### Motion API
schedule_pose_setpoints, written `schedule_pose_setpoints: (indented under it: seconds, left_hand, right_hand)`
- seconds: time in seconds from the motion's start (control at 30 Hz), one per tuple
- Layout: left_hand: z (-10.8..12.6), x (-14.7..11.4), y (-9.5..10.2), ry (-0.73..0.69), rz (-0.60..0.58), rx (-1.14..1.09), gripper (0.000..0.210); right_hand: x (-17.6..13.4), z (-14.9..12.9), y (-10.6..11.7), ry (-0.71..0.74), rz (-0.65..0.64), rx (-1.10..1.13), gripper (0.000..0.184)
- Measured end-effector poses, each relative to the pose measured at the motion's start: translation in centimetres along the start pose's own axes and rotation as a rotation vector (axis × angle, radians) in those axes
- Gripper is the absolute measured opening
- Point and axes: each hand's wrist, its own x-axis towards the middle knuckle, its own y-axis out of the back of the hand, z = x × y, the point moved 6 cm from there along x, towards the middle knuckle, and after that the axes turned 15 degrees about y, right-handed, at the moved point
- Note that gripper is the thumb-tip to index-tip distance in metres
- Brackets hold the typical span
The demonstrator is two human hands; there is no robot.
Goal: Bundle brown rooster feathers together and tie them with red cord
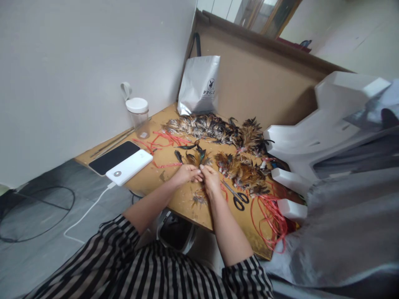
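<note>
Head view: left hand (187, 174) and right hand (212, 179) meet, fingers pinched narrow on base of feather bunch (193, 158), fanning beyond them over bench (187, 203). Right of fingers: brown feathers (245, 172), scissors (235, 193), red twine (274, 216). Left: phone (114, 158). Farther beyond: dark feathers (212, 126), silver bag (198, 83).

Top (168, 272) striped black and beige; 2 matching short sleeves (120, 232); forearms (229, 232) bare.

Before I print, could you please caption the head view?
Left hand and right hand meet at a brown feather tuft, black-handled scissors nearby.
</note>
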Motion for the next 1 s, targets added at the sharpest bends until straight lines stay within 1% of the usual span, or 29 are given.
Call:
schedule_pose_setpoints:
  seconds: [0.1, 0.2, 0.27, 0.3, 0.4, 0.47, 0.53, 0.6, 0.7, 0.77, 0.87, 0.93, 1.0]
  left_hand:
    - [0.0, 0.0, 0.0, -0.013, -0.002, -0.007, 0.029]
    - [0.2, -0.1, 0.2, -0.021, 0.005, -0.011, 0.029]
    - [0.6, -0.1, 0.8, -0.05, 0.049, -0.057, 0.027]
    - [0.8, -0.2, 1.3, -0.076, 0.091, -0.104, 0.025]
    - [1.5, -0.3, 3.1, -0.159, 0.206, -0.298, 0.023]
    - [1.6, -0.2, 3.8, -0.181, 0.25, -0.388, 0.023]
    - [1.5, -0.1, 4.2, -0.177, 0.261, -0.432, 0.023]
    - [1.4, 0.0, 4.2, -0.169, 0.255, -0.441, 0.022]
    - [1.3, 0.0, 3.9, -0.156, 0.24, -0.428, 0.022]
    - [1.2, 0.0, 3.7, -0.148, 0.231, -0.415, 0.021]
    - [1.1, 0.0, 3.5, -0.147, 0.222, -0.395, 0.021]
    - [1.1, 0.1, 3.4, -0.147, 0.213, -0.387, 0.021]
    - [1.1, 0.1, 3.3, -0.144, 0.207, -0.382, 0.021]
  right_hand:
    - [0.0, 0.4, -0.3, 0.0, -0.004, 0.026, 0.031]
    - [0.1, 0.3, -0.1, -0.017, 0.017, 0.074, 0.026]
    - [0.4, -0.3, 0.7, -0.002, 0.067, 0.074, 0.025]
    - [0.7, -0.7, 1.3, 0.019, 0.089, 0.049, 0.028]
    - [1.4, -1.8, 3.4, 0.089, 0.158, -0.101, 0.027]
    - [1.8, -2.0, 4.3, 0.125, 0.122, -0.217, 0.024]
    - [2.1, -1.9, 4.5, 0.152, 0.028, -0.342, 0.021]
    - [2.0, -1.6, 4.1, 0.162, -0.116, -0.51, 0.019]
    - [1.4, -1.4, 3.1, 0.124, -0.36, -0.809, 0.02]
    - [0.9, -1.6, 2.6, 0.093, -0.486, -0.994, 0.02]
    - [0.4, -2.4, 1.9, 0.126, -0.589, -1.218, 0.017]
    - [0.2, -2.7, 1.6, 0.165, -0.616, -1.305, 0.016]
    - [0.2, -2.7, 1.5, 0.191, -0.612, -1.331, 0.017]
